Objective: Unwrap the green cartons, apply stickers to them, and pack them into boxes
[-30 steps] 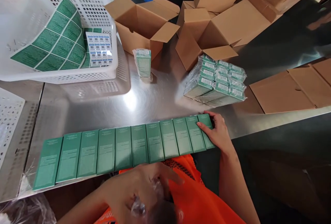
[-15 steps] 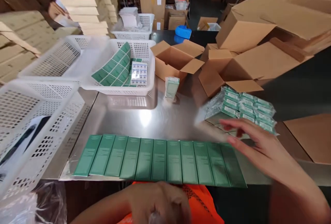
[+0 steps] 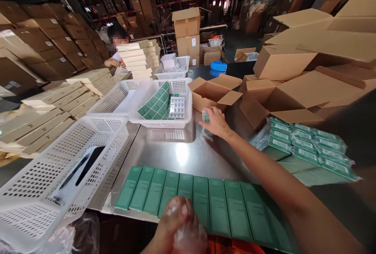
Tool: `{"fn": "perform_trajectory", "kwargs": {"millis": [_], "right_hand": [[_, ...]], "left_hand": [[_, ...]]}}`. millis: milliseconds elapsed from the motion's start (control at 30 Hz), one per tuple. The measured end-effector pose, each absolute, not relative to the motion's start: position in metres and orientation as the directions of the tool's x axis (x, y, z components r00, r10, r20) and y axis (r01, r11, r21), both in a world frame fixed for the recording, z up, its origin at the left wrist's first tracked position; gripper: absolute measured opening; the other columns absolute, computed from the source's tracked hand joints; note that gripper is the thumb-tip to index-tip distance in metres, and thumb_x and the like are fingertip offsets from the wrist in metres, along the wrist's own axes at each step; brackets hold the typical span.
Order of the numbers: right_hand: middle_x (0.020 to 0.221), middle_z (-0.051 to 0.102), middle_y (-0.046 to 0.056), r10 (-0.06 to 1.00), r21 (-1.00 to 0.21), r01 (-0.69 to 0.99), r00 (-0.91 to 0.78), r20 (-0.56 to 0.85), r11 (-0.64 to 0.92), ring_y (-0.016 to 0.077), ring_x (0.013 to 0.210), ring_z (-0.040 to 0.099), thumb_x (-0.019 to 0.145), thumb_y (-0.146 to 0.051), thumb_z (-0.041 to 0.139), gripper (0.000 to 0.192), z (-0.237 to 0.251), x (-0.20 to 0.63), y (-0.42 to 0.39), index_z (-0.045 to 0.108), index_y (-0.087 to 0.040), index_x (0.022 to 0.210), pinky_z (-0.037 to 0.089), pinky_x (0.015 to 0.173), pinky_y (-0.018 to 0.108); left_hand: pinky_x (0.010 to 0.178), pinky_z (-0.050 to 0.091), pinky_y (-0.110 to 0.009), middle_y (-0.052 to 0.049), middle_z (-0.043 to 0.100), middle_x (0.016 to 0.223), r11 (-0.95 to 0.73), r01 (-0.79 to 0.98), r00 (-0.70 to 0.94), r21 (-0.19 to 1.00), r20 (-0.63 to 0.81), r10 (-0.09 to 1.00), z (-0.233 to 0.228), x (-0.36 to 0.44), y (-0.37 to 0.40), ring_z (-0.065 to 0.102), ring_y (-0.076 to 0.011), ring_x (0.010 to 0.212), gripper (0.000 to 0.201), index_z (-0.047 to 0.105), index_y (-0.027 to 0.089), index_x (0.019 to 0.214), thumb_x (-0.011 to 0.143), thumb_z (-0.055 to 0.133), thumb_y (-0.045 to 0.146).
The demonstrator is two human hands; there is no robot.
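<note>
A row of several flat green boxes lies along the near edge of the steel table. My right hand reaches far forward and closes over a small wrapped green pack standing near an open cardboard box. My left hand stays low at the near edge, closed on crumpled clear plastic wrap. A shrink-wrapped bundle of green boxes rests to the right of my arm.
A white basket holds green label sheets and barcode stickers. More white baskets stand at left. Cardboard cartons pile at right. A person works at the far left behind stacked flat boxes.
My right hand left the end of the green row and reached forward onto the small wrapped pack. The view tilted up, showing the warehouse. My left hand stayed low with the plastic wrap.
</note>
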State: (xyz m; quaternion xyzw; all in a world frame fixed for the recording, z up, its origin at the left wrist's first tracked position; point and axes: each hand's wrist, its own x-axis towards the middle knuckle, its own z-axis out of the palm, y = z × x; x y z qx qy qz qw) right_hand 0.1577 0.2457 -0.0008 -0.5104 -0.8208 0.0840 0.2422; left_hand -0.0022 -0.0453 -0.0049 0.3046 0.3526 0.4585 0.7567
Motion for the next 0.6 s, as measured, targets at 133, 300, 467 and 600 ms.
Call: {"fn": "perform_trajectory", "kwargs": {"millis": [133,300,467,600], "right_hand": [[0.122,0.056,0.018,0.863,-0.342,0.803,-0.388,0.322,0.488,0.0369,0.112,0.055,0.085,-0.025,0.064,0.048,-0.003,0.162,0.244,0.052,-0.018,0.131,0.049,0.088,0.047],[0.119,0.057,0.018,0.866,-0.319,0.823,-0.361,0.346,0.471,0.0385,0.109,0.056,0.084,-0.026,0.066,0.045,-0.006,0.160,0.241,0.056,-0.019,0.127,0.051,0.079,0.047],[0.105,0.063,0.012,0.847,-0.385,0.775,-0.350,0.400,0.501,0.0335,0.100,0.061,0.082,-0.036,0.073,0.031,-0.002,0.162,0.231,0.063,-0.023,0.107,0.053,0.079,0.044],[0.103,0.063,0.008,0.793,-0.472,0.708,-0.207,0.573,0.526,0.0289,0.098,0.062,0.087,-0.046,0.067,0.029,0.054,0.179,0.192,0.058,-0.025,0.104,0.052,0.087,0.045]], "left_hand": [[0.040,0.028,-0.021,0.007,0.030,0.044,0.302,-0.708,0.065,0.638,-0.367,0.928,-0.007,-0.003,-0.028,0.029,-0.0064,0.038,0.063,0.036,0.019,0.051,0.065,0.080,0.062],[0.037,0.021,-0.022,0.006,0.029,0.037,0.209,-0.703,-0.038,0.679,-0.331,0.943,0.004,-0.012,0.010,0.025,-0.0059,0.035,0.066,0.031,0.020,0.042,0.068,0.078,0.059],[0.038,0.027,-0.023,0.006,0.026,0.036,0.106,-0.599,-0.074,0.793,-0.188,0.979,0.025,-0.031,0.058,0.027,-0.0056,0.034,0.066,0.025,0.022,0.043,0.081,0.069,0.054],[0.040,0.024,-0.019,0.007,0.026,0.038,0.064,-0.598,-0.137,0.799,-0.181,0.974,0.026,-0.045,0.085,0.032,-0.0025,0.032,0.060,0.029,0.021,0.043,0.101,0.037,0.035]]}}
